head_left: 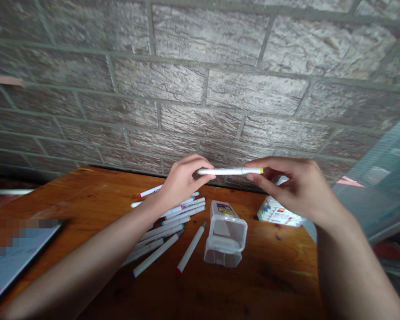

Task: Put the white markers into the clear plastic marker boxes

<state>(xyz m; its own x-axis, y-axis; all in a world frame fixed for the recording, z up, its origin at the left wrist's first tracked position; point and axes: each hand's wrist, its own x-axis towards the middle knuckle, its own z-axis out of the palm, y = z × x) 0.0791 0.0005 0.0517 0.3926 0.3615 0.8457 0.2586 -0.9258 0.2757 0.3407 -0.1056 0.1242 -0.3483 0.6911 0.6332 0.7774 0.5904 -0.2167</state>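
Observation:
A white marker (228, 171) with a yellow end is held level in the air, above the far part of the wooden table. My left hand (188, 178) pinches its left end between thumb and fingers. At the yellow end, the thumb and fingertips of my right hand (293, 184) grip it. Below my left hand and forearm lie several white markers (176, 220) with differently coloured ends, partly hidden by the arm. One marker with a red end (191, 249) rests apart from them. Right of it sits a clear plastic case (225, 240) with its lid open.
A packet with printed markings (276, 213) stands on the table (270, 275) behind my right wrist. A flat screen-like device (20, 266) lies at the left edge, partly blurred out. A brick-patterned wall (186, 89) rises behind the table. Something bluish and translucent (380, 173) is at the right.

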